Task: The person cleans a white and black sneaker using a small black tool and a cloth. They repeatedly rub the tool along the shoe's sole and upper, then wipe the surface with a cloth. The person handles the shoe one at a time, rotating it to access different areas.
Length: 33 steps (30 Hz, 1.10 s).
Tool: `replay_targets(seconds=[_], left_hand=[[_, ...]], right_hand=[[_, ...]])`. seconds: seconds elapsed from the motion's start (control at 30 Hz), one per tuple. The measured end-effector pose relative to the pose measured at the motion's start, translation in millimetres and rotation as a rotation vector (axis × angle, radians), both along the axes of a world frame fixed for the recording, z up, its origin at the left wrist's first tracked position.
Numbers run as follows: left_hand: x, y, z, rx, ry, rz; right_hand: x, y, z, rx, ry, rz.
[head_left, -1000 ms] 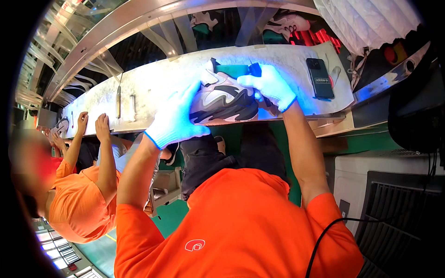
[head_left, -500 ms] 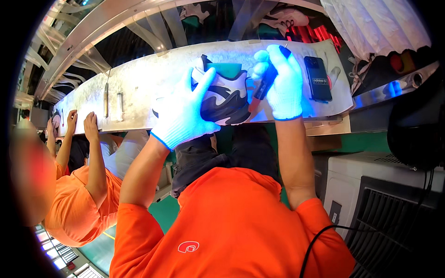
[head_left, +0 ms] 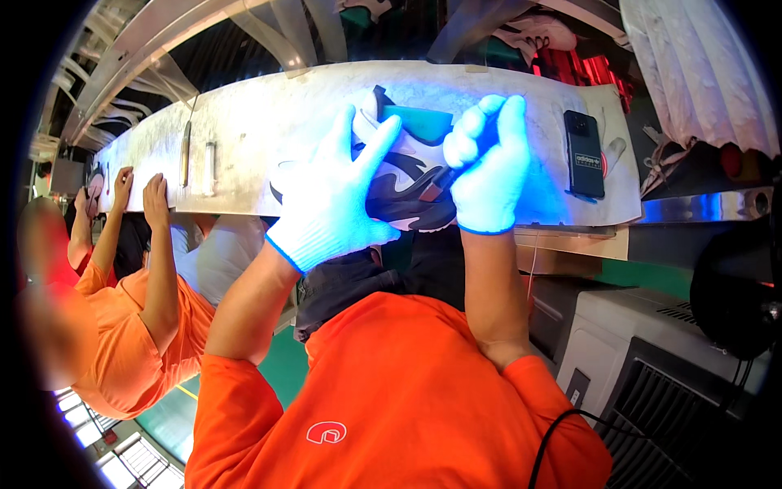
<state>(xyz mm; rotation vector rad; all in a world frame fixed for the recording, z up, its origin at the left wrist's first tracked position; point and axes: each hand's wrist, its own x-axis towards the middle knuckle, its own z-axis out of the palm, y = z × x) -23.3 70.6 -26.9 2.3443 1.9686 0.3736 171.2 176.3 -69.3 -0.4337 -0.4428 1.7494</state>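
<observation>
A black, white and grey sneaker [head_left: 411, 175] with a teal inner part stands on the pale worktable, lit by strong bluish light. My left hand [head_left: 334, 200], in a white knit glove with a blue cuff, grips its left end, thumb and fingers spread around it. The palm hides that part of the shoe. At the shoe's right side is my right hand [head_left: 493, 167], gloved alike, its fingers curled around a slim dark hand tool [head_left: 437, 183]. The tool's brownish end meets the shoe's lower side; the rest is hidden in the fist.
On the worktable [head_left: 252, 122], a black phone [head_left: 585, 155] lies to the right. A thin pointed tool [head_left: 186, 153] and a clear syringe-like tube [head_left: 209, 167] lie to the left. A co-worker's hands [head_left: 155, 200] rest at the table's left edge. A metal rail [head_left: 692, 204] runs along the right.
My right hand has moved slightly left and rolled, bringing the tool's end onto the shoe's side. My left hand still grips the shoe. The whole view has shifted a little.
</observation>
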Motion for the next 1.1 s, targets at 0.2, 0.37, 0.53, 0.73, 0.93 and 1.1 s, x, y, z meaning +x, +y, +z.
replay_targets(seconds=[0.2,0.37,0.53,0.73,0.93,1.1], left_hand=[[-3.7,7.0,10.9,-0.134,-0.054,-0.036],[7.4,6.7,2.8,-0.088,0.067,0.017],[3.3,7.9,-1.0,-0.111,-0.025,0.004],[10.5,15.0,-7.6,-0.053,0.084,-0.072],[18.3,16.2,-0.6,-0.096,0.019,-0.057],[19.0,9.3,-1.8,-0.038,-0.031,-0.034]], right_hand=[[9.9,8.1,-31.9,0.146,0.294,0.13],[-17.3,-13.4,0.9,0.097,-0.092,-0.119],[-7.6,-1.0,-22.3,0.2,0.405,0.219],[-17.9,-7.2,-10.9,0.084,0.113,-0.012],[-14.3,-3.8,-8.2,0.08,0.112,0.047],[10.7,38.2,8.5,0.152,-0.105,0.42]])
